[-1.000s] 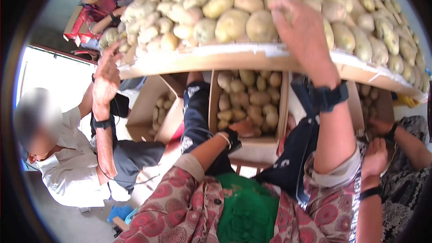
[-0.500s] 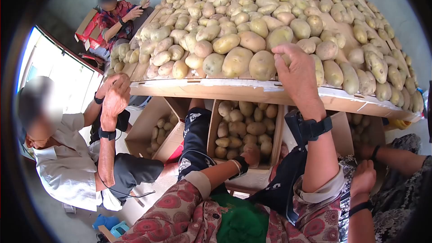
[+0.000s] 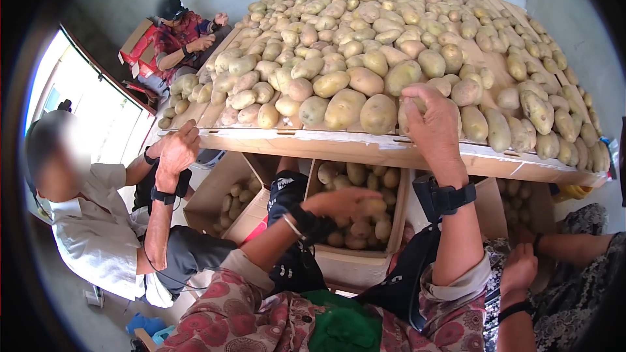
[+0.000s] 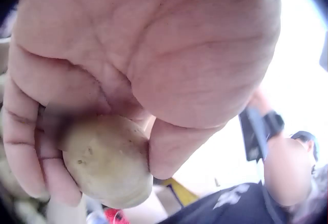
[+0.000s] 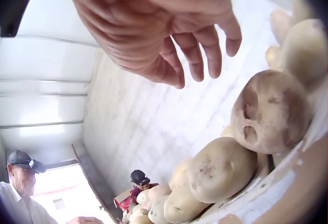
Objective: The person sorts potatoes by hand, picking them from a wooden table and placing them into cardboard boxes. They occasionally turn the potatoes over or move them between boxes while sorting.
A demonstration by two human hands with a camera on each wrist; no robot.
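My left hand (image 3: 342, 202) grips a potato (image 4: 110, 162) over the middle cardboard box (image 3: 399, 212), which has many potatoes in it. In the left wrist view its thumb and fingers curl round the potato from both sides. My right hand (image 3: 435, 127) is raised at the front edge of the tabletop (image 3: 313, 138), beside a large potato (image 3: 379, 115) in the front row. Its loosely bent fingers (image 5: 210, 52) hold nothing in the right wrist view. A potato with dark dents (image 5: 271, 112) lies near that hand.
Potatoes (image 3: 365, 39) cover most of the tabletop. Another box (image 3: 215, 202) of potatoes stands to the left, a third (image 3: 544, 199) to the right. A person in a white shirt (image 3: 98, 234) sits at left, another (image 3: 176, 45) at the far corner. A neighbour's arms (image 3: 521, 267) are at right.
My left hand has risen out of the middle box and shifted left, now with a potato in it. The head view has tilted up. My right hand stays by the table edge.
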